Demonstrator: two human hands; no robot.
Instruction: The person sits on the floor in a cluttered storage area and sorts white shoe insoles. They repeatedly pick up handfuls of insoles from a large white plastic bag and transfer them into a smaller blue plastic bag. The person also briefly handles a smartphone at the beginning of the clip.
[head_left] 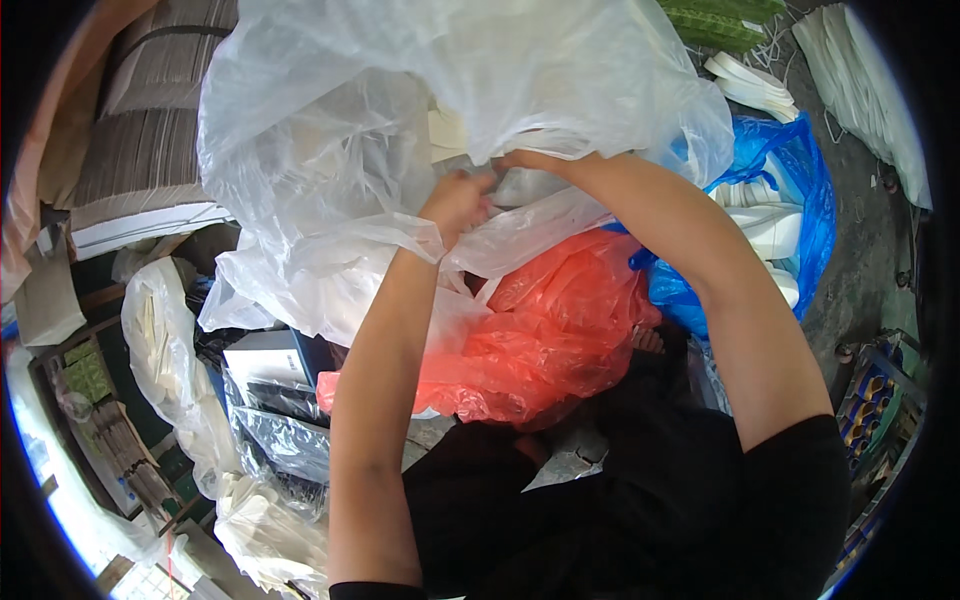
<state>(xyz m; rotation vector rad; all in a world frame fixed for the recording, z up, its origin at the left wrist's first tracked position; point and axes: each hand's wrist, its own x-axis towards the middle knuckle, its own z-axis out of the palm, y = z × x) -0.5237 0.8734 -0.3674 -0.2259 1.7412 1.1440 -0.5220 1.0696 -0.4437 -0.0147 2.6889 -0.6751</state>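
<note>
A large clear plastic bag [400, 130] was being gathered at its lower edge by two bare hands, the bag itself billowing across the upper half of the view from about ten o'clock to one o'clock. The left hand [458, 203] was seen closed in a fist on a bunch of the clear film just above the centre of the view; the right hand [525, 160], at about one o'clock of the left and just beside it, was largely buried in the folds, so how far its fingers were closed could not be told, though it was plainly in contact with the same film. Pale flat pieces showed dimly through the plastic.

Below the hands, toward five o'clock, a crumpled red plastic bag [540, 330] lay against the person's dark clothing, and a blue plastic bag [800, 200] holding white moulded pieces [770, 225] sat at three o'clock. Stacked grey card sheets [150, 110] were piled at ten o'clock.

The gathering would likely be done best with the film drawn evenly into one neck, both hands kept close together, and the thin plastic pulled gently so that it was not torn or its contents spilled onto the red bag beneath.
</note>
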